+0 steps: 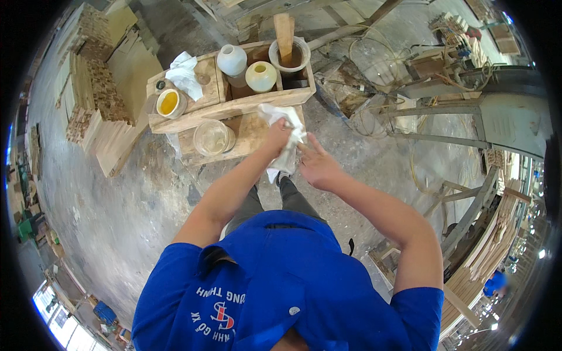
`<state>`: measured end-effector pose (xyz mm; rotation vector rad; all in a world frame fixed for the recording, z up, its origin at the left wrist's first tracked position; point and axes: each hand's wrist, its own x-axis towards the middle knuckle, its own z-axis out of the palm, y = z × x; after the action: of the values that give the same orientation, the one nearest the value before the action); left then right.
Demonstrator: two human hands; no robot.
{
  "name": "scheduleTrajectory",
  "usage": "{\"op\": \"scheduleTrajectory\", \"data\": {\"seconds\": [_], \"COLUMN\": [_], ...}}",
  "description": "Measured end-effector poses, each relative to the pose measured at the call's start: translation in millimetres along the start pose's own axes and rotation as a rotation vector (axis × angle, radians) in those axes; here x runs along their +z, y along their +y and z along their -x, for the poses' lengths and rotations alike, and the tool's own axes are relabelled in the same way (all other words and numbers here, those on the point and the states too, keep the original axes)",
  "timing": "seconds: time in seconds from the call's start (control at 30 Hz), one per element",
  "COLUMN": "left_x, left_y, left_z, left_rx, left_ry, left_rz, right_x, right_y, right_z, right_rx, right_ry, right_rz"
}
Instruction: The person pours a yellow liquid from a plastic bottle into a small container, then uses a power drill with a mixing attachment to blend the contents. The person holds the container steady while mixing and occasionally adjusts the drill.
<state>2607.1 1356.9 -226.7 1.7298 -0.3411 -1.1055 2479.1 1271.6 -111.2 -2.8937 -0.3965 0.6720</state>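
A crumpled white cloth (288, 152) is gripped in my left hand (278, 139), one end flaring up past the fingers and the rest hanging down. My right hand (321, 169) is close beside it on the right, fingers stretched out and apart, their tips at the cloth's edge. Whether they touch it I cannot tell. Just beyond both hands stands a long wooden box (234, 105) with compartments. It holds a pale round bottle (232, 60), a cream round pot (261, 76) and a bucket (291, 55) with a flat wooden paddle (284, 36) standing in it.
On the box's left end are a cup of yellow stuff (170, 103) and another white cloth (185, 76). A clear plastic tub (213, 138) sits on a lower board (243, 141). Stacked wood (96, 99) rises at left. Machinery (497, 117) and hoses (374, 58) occupy the right.
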Motion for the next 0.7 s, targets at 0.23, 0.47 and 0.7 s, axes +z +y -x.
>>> {"op": "scheduleTrajectory", "data": {"seconds": [0.23, 0.47, 0.7], "left_x": [-17, 11, 33], "left_y": [14, 5, 14], "left_z": [31, 57, 55], "left_rx": [-0.276, 0.021, -0.063], "left_ry": [-0.682, -0.752, -0.079], "left_rz": [0.490, 0.050, 0.280], "right_x": [-3, -8, -5], "right_y": [16, 14, 8], "right_z": [37, 26, 4], "right_rx": [-0.129, -0.048, 0.009], "right_ry": [0.179, -0.122, -0.107], "right_rz": [-0.111, -0.019, 0.049]}}
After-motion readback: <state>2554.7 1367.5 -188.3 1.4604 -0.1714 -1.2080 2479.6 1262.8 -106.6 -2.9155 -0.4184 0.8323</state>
